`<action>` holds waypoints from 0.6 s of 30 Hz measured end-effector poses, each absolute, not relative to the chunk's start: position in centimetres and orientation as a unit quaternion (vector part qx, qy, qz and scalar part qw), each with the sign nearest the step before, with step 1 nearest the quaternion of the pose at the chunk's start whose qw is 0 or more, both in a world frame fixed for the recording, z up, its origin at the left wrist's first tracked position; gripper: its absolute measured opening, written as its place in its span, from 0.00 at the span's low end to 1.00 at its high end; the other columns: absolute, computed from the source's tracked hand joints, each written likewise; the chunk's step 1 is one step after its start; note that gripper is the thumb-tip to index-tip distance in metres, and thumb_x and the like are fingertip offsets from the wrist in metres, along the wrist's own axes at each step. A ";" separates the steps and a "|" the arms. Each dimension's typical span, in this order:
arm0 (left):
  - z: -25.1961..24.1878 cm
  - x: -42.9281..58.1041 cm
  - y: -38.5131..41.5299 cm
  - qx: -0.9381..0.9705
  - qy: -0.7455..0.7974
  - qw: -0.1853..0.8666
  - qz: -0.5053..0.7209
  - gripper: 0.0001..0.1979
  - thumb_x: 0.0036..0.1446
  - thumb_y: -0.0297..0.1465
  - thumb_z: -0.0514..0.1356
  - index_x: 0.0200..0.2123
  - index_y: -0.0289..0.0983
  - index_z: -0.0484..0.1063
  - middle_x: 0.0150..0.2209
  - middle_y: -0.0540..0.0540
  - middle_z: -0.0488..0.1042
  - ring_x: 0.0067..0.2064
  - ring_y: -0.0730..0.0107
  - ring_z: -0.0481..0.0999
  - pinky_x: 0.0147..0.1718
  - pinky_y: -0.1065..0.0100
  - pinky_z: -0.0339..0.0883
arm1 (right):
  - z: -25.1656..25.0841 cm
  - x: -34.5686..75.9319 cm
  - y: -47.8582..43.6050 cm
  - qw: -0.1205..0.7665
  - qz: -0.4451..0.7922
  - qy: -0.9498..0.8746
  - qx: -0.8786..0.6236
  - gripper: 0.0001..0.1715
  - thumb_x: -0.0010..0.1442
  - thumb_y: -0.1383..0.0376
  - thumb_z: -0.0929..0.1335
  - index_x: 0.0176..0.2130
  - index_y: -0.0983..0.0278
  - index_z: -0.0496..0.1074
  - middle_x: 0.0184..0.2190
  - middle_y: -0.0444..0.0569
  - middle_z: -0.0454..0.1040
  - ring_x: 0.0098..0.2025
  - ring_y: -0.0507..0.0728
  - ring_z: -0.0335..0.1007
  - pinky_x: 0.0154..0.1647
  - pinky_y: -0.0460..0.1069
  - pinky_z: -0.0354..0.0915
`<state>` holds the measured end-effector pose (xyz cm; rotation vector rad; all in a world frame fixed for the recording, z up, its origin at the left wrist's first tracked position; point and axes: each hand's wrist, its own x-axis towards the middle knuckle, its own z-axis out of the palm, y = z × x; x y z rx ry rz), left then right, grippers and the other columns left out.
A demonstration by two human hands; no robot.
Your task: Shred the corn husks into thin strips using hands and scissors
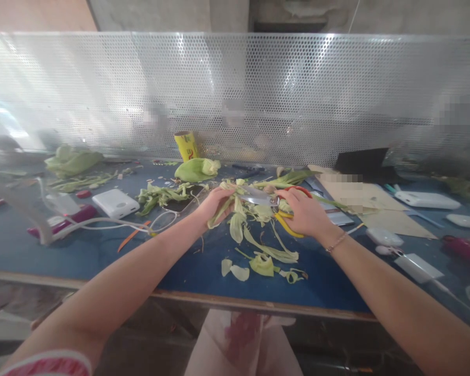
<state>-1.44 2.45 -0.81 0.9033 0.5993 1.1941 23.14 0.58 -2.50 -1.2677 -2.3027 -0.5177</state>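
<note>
My left hand (215, 204) is closed around a bunch of pale green husk leaves (235, 211) above the blue table (203, 271). My right hand (305, 211) grips a pair of scissors (268, 199) with red and yellow handles. The silver blades point left toward the leaves, close to my left fingers. Cut strips of husk (264, 260) lie on the table just below both hands.
A white power bank (115, 202) with cables lies at the left, more green husks (198, 169) and a yellow cup (186, 145) behind. Brown paper (370, 201), white devices (426, 199) and a pink item (466, 250) sit at the right. A perforated metal screen (235, 94) backs the table.
</note>
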 end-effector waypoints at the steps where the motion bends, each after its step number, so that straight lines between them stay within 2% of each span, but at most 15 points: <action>1: -0.8 -1.4 2.4 0.406 0.266 0.693 0.534 0.04 0.50 0.21 0.56 0.32 0.31 0.69 0.23 0.47 0.75 0.22 0.75 0.75 0.25 0.76 0.70 | -2.5 23.1 0.5 0.225 -0.189 -0.837 -0.461 0.31 0.55 0.54 0.64 0.56 0.63 0.60 0.45 0.55 0.69 0.41 0.61 0.69 0.34 0.50 0.63; 9: -0.6 -1.3 2.2 0.414 0.283 0.691 0.520 0.04 0.49 0.21 0.55 0.29 0.32 0.69 0.20 0.49 0.72 0.23 0.72 0.76 0.27 0.74 0.71 | -2.7 23.4 0.9 0.214 -0.197 -0.834 -0.470 0.32 0.56 0.53 0.63 0.57 0.62 0.60 0.46 0.54 0.69 0.41 0.60 0.69 0.35 0.50 0.64; 18: -0.5 -1.1 1.8 0.419 0.302 0.689 0.509 0.05 0.47 0.19 0.55 0.28 0.33 0.68 0.20 0.49 0.73 0.21 0.73 0.75 0.22 0.75 0.68 | -3.0 23.4 1.3 0.208 -0.215 -0.838 -0.455 0.32 0.57 0.54 0.64 0.58 0.61 0.60 0.45 0.53 0.70 0.42 0.60 0.69 0.34 0.49 0.64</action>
